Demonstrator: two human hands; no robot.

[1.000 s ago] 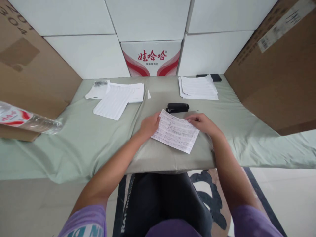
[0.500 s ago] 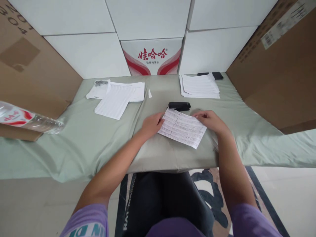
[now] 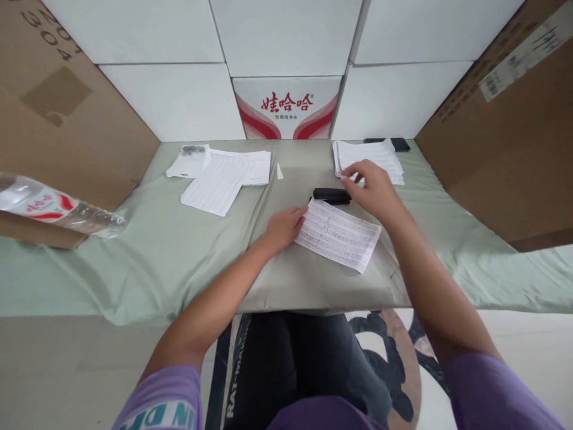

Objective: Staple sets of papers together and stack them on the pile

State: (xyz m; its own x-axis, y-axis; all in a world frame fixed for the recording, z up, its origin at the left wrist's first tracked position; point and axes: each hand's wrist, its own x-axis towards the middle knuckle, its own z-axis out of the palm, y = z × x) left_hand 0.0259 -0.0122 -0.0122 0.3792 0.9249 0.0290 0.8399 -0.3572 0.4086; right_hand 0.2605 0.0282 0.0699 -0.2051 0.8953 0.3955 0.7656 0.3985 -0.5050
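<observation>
My left hand (image 3: 285, 229) grips the left edge of a printed sheet of paper (image 3: 339, 234), thumb on top, close to the front of the table. Directly behind the sheet lies a black stapler (image 3: 331, 196), partly overlapped by the paper's upper corner. My right hand (image 3: 369, 188) is off the sheet, just right of the stapler and in front of a stack of white papers (image 3: 369, 154). Its thumb and fingers are bent with a gap between them, and nothing shows in them.
Loose papers (image 3: 215, 185) and a small plastic bag (image 3: 192, 156) lie back left, with a paper scrap (image 3: 280, 171) nearby. A dark phone (image 3: 400, 144) sits behind the stack. Cardboard boxes (image 3: 505, 149) flank both sides; a water bottle (image 3: 58, 206) is left. White boxes (image 3: 286, 107) line the back.
My right hand has let go of the sheet's right side and moved up and away toward the stapler and paper stack. My left hand stays on the sheet. The view has shifted slightly.
</observation>
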